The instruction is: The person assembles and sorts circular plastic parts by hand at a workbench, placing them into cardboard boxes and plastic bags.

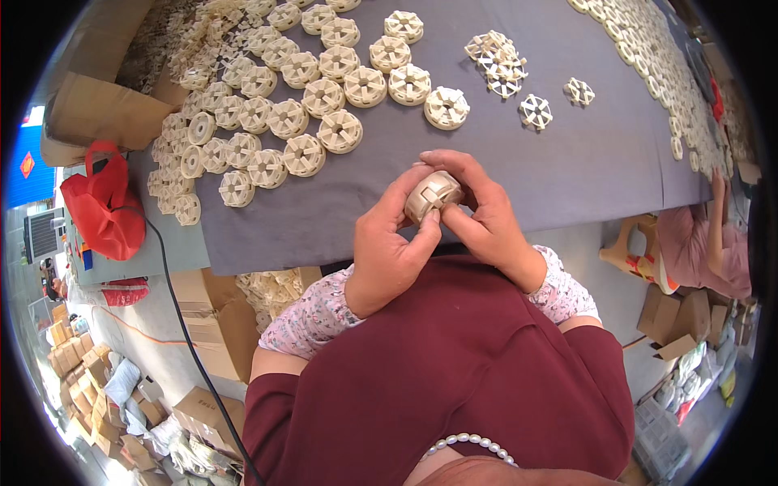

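Note:
Between my two hands, over the near edge of the table, is a cream round plastic piece (435,194) with slots around its side. My left hand (395,235) grips it from the left, the thumb pressed against its lower side. My right hand (485,215) wraps its far and right sides, with the thumb tip near the left one. Fingers hide part of the piece. Beyond my hands, similar spoked round pieces (340,131) stand in rows on the grey cloth. A single round piece (446,108) sits at the right end of these rows.
Thin spoked rings (536,112) lie loose and in a small pile (498,61). Many small rings (640,61) line the table's right edge. A cardboard box (101,109) and a red bag (105,202) are at the left. A black cable (174,300) hangs there. Another person (705,243) sits at the right.

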`<state>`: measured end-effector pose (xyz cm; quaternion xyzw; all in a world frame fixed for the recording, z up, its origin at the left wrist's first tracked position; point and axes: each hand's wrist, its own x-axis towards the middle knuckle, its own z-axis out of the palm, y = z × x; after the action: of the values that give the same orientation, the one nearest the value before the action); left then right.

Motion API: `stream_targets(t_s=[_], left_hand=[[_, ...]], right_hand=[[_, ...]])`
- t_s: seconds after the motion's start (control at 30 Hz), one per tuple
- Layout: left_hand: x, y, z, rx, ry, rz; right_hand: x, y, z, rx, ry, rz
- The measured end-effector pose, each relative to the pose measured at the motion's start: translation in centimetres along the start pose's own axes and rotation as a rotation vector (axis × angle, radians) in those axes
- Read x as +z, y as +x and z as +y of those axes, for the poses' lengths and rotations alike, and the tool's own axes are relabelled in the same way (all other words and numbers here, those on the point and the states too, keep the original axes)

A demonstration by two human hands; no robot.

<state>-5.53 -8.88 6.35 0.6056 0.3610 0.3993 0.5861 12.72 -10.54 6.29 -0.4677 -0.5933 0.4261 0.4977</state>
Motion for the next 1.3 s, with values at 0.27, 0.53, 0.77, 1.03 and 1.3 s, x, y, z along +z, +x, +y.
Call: stream_targets(t_s=[0.27, 0.53, 0.77, 1.03, 1.3], left_hand=[[-1.5, 0.2, -2.3, -0.160, -0.270, 0.067], [-3.5, 0.9, -2.6, -0.254, -0.582, 0.154], [-4.6, 0.8, -3.6, -0.121, -0.434, 0.210], [-4.5, 0.7, -4.8, -0.017, -0.147, 0.207], [-5.5, 0.7, -4.4, -0.247, -0.422, 0.264]], right_hand=[[1.6, 1.1, 2.4, 0.325, 0.285, -0.054], [2.6, 2.3, 2.6, 0.384, 0.581, -0.116], [5.2, 4.4, 3.3, 0.328, 0.442, -0.126], [7.3, 5.7, 5.2, 0.278, 0.396, 0.015], [6.4, 4.8, 5.4, 0.516, 0.809, -0.113]])
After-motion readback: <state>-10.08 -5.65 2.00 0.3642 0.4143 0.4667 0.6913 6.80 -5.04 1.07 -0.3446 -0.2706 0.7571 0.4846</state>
